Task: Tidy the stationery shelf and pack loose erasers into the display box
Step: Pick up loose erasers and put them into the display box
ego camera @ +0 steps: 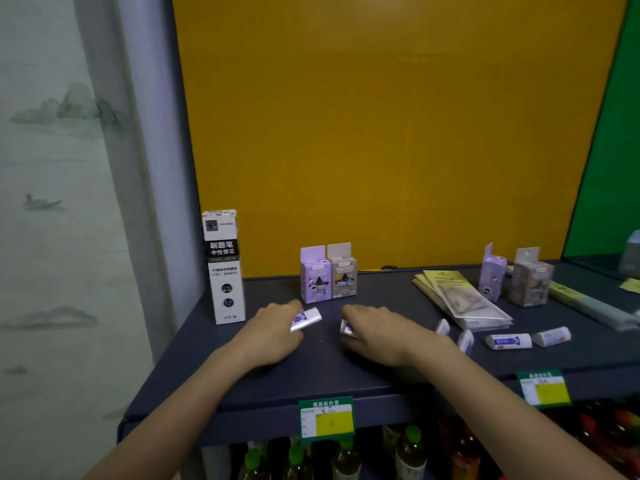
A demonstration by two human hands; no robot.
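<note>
- Yellow backing and a green side panel frame the head view; below them runs a dark shelf [381, 375] with price tags [326, 419] clipped to its front lip and bottles on the level beneath.
- Left hand [273, 327] rests low on the shelf with its fingers curled over one white eraser [310, 318], whose far end pokes out beyond the fingertips. This looks like a pick-up grip.
- Right hand [377, 336] lies close by, fingers closed round a second eraser [347, 330] that is mostly hidden. Taking one in each hand likely saves a trip.
- Four loose erasers [508, 341] lie scattered to the right, near a stack of sleeved packets [460, 299]; they are not yet gathered.
- Two small cartons [327, 275] stand touching each other just behind the hands, and another pair [512, 278] stands further right, tabs up so their fronts face a shopper.
- Tall refill box [223, 268] stands upright at the shelf's left end.
- No display box for erasers can be identified here, so packing appears barely begun.
</note>
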